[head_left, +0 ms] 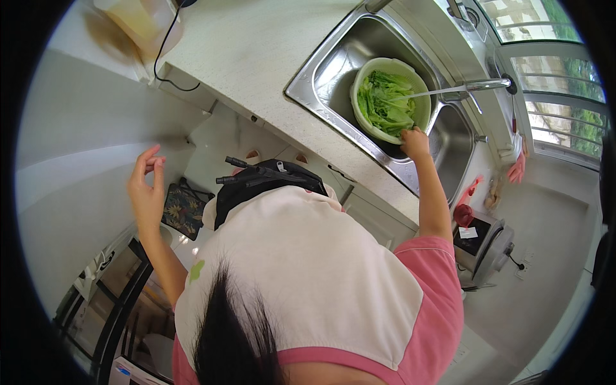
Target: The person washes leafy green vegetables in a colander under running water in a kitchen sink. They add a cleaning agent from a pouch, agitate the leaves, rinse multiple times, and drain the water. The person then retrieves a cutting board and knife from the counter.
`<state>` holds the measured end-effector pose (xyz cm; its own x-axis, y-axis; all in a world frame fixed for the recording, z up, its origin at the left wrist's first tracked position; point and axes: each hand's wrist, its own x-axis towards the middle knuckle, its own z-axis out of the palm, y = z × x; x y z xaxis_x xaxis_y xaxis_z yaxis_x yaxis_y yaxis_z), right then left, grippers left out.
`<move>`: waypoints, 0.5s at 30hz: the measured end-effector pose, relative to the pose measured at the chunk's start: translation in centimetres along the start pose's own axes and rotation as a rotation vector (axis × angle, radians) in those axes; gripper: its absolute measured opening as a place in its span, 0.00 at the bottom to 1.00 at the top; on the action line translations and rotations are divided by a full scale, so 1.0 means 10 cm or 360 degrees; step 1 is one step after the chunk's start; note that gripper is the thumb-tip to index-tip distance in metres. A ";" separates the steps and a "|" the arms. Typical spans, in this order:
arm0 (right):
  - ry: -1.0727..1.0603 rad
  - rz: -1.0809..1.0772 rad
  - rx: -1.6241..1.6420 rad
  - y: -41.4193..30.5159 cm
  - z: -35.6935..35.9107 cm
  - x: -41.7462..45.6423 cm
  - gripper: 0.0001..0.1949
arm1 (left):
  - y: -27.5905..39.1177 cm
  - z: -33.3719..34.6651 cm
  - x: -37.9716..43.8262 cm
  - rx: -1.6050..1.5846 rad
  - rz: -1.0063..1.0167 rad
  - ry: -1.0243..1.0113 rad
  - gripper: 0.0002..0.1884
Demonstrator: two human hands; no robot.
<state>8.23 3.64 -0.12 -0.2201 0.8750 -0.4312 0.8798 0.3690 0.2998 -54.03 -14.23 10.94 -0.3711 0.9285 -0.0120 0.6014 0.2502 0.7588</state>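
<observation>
In the larger bowl of a steel double sink (332,72) sits a pale green plastic colander (422,108) holding leafy lettuce (385,98). My right hand (415,143) grips the colander's near rim, with the fingertips close to the leaves. A stream of water runs from the chrome faucet (488,84) onto the lettuce. My left hand (149,175) is raised off to the left, away from the counter. Its fingers are loosely bent and apart, and nothing is in them.
The pale speckled countertop (250,53) borders the sink. A dark cable (166,57) hangs over its left end. Right of the sink stand a red mesh bag (464,214) and a kitchen appliance (481,240). Pink gloves (517,167) hang near the window. A patterned bag (185,209) is low at left.
</observation>
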 end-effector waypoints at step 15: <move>0.0140 -0.0144 -0.0105 -0.01 0.33 0.02 0.22 | 0.42 0.39 -0.40 0.0148 -0.0099 -0.0053 0.11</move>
<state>9.49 2.71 -3.01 -0.3361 0.8602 -0.3836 0.8256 0.4651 0.3194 -47.30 -15.81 11.66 -0.3867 0.9187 -0.0801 0.6417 0.3304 0.6921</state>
